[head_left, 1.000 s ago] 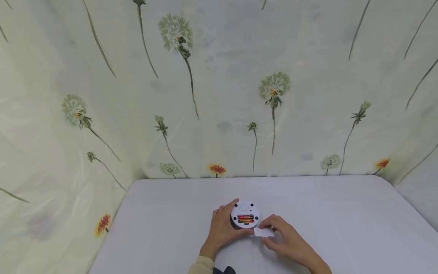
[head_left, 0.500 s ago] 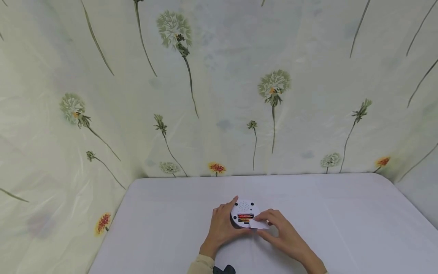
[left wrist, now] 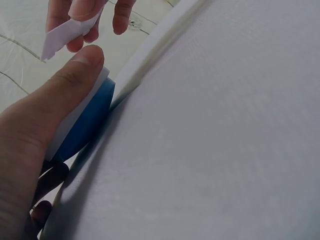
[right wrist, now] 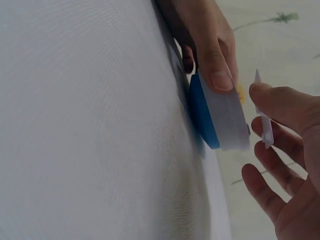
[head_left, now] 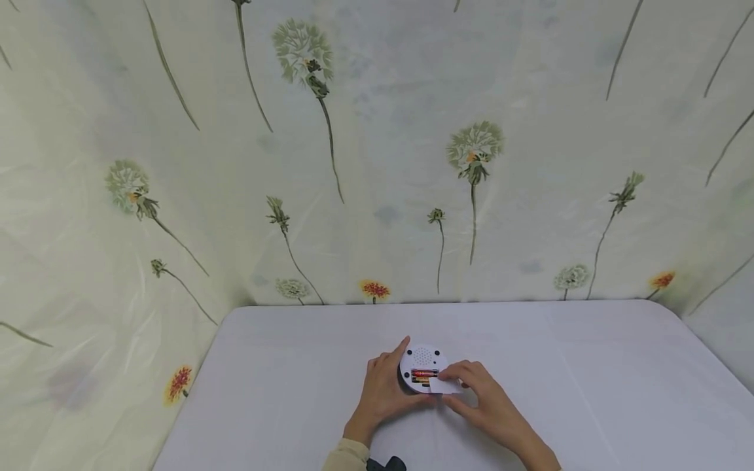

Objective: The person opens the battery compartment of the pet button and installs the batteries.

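Note:
A round device (head_left: 421, 356), white on its upturned face and blue beneath, sits on the table with a speaker grille and an uncovered battery compartment. Two red-and-orange batteries (head_left: 424, 373) lie in that compartment. My left hand (head_left: 384, 391) grips the device around its left side, the thumb along the near edge. Between thumb and fingers, my right hand (head_left: 487, 409) pinches a thin white battery cover (head_left: 446, 386). In the right wrist view a gap shows between the cover (right wrist: 267, 131) and the device (right wrist: 225, 117). From the head, the cover overlaps the compartment's lower right corner.
A white cloth covers the table (head_left: 559, 366). Behind it hangs a pale curtain (head_left: 389, 163) printed with dandelions. At the bottom edge of the head view, a dark object (head_left: 387, 464) is partly cut off, its kind unclear.
Over the last second my right hand has brought the battery cover left and up, from beside the device to over the compartment's corner. My left hand keeps its grip on the device.

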Tool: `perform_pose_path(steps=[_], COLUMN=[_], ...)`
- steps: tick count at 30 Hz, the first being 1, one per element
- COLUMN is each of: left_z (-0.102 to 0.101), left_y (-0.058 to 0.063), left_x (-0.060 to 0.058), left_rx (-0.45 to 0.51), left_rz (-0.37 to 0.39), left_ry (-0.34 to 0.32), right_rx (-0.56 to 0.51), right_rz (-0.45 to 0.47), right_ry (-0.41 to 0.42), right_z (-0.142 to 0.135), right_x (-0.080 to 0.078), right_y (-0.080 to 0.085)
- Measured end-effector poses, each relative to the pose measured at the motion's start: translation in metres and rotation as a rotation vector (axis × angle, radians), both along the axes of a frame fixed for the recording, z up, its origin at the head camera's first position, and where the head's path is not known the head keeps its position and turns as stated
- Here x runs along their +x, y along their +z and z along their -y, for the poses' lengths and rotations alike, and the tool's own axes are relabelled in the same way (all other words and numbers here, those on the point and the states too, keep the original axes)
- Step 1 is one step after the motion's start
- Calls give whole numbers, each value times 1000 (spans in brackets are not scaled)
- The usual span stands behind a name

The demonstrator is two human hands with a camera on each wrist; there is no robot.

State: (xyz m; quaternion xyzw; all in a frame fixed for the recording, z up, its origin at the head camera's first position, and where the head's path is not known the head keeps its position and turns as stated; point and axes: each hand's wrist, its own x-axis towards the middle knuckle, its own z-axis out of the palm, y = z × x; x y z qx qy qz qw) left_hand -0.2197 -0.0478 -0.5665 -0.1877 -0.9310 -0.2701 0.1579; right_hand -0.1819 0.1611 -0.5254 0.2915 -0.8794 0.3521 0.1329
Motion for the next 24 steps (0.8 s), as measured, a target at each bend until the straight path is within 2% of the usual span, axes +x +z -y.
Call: perform_pose_path(steps=[10, 17, 24], left_z=[0, -1, -1], left_y=[-1, -1, 0], left_x=[-1, 0, 0], left_rx=[-1, -13, -14], left_rz=[6, -18, -26], left_ry=[7, 5, 2], right_rx=[-9, -10, 24], right_rz=[-29, -61, -80], right_ry=[-14, -3, -38], right_z=[5, 13, 18], right_x=[-4, -5, -6], right_y=[-4, -5, -7])
